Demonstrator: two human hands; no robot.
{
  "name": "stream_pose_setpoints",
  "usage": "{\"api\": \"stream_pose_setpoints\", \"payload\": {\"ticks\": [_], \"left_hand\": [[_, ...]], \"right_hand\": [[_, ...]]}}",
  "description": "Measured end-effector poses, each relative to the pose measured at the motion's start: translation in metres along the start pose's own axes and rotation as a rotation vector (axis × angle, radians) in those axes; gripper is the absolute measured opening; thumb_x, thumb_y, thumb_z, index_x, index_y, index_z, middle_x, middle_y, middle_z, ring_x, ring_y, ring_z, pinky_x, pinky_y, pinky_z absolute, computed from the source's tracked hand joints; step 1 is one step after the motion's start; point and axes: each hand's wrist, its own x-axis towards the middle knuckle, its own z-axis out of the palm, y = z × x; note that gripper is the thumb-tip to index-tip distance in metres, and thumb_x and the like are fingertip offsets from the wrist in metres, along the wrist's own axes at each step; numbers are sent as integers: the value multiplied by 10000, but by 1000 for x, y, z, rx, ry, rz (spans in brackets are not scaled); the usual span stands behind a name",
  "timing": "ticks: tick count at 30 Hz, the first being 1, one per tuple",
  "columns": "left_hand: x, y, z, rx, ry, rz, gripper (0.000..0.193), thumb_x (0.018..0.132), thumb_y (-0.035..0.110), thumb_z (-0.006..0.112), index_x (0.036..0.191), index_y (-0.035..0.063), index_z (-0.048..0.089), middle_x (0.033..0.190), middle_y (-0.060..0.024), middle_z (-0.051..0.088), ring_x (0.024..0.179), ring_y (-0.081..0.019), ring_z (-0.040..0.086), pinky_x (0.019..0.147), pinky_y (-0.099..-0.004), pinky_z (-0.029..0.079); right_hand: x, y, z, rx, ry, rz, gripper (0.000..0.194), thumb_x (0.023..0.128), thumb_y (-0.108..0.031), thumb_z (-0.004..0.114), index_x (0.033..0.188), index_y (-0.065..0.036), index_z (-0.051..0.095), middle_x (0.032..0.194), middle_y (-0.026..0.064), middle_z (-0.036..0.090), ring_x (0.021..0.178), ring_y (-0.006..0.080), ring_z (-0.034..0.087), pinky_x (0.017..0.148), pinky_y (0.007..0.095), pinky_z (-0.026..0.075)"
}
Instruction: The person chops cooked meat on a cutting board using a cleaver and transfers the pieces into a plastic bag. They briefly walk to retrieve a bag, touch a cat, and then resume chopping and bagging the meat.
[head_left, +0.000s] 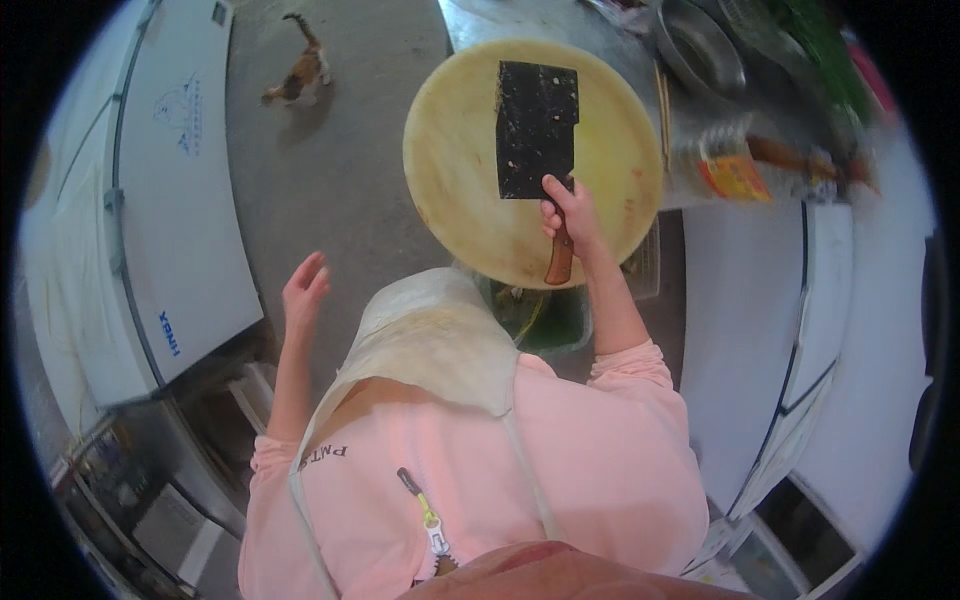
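Observation:
My right hand (571, 217) grips the wooden handle of a cleaver (536, 131). The dark, broad blade carries pale specks of food and points away from me. Below it lies a round, yellowish cutting board (457, 150) with a few stains; whether the blade touches it I cannot tell. Out to the left, my left hand (306, 289) hangs over the floor with nothing in it, its fingers partly bent.
A calico cat (304, 71) stands on the concrete floor. White chest freezers (180, 165) line the left side. Past the board, a metal table (517, 19) bears a steel bowl (701, 49), chopsticks (663, 112) and a plastic jar (720, 165). A green-tinted bin (559, 322) sits beneath the board.

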Motion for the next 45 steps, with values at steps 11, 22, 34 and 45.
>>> {"api": "stream_pose_setpoints", "payload": {"ticks": [11,22,34,45], "left_hand": [[23,156,177,-88,-876,33,393,816,294,642,1105,30,602,980,-35,623,867,-96,558,731,-242,447],[39,132,232,-157,-1017,-129,119,806,171,664,852,62,671,809,34,625,722,-58,527,697,-223,420],[39,130,259,-181,-889,-99,128,831,150,628,900,45,652,873,19,626,822,-79,553,793,-234,418],[48,145,282,-207,-707,-69,276,820,92,629,1075,-14,610,1040,-27,616,948,-110,543,845,-250,417]], "right_hand": [[-104,-11,57,-144,386,-111,218,856,-238,609,802,-70,479,549,-10,483,395,51,423,366,218,370],[-108,4,41,-212,468,-85,255,858,-260,595,759,-54,482,532,-3,492,396,61,436,370,231,376],[-114,15,4,-305,367,-59,278,856,-274,589,748,-37,491,535,5,496,404,70,447,375,236,384],[-157,31,-22,-267,312,100,261,850,-265,592,788,-25,510,543,6,500,418,69,445,397,234,373]]}}
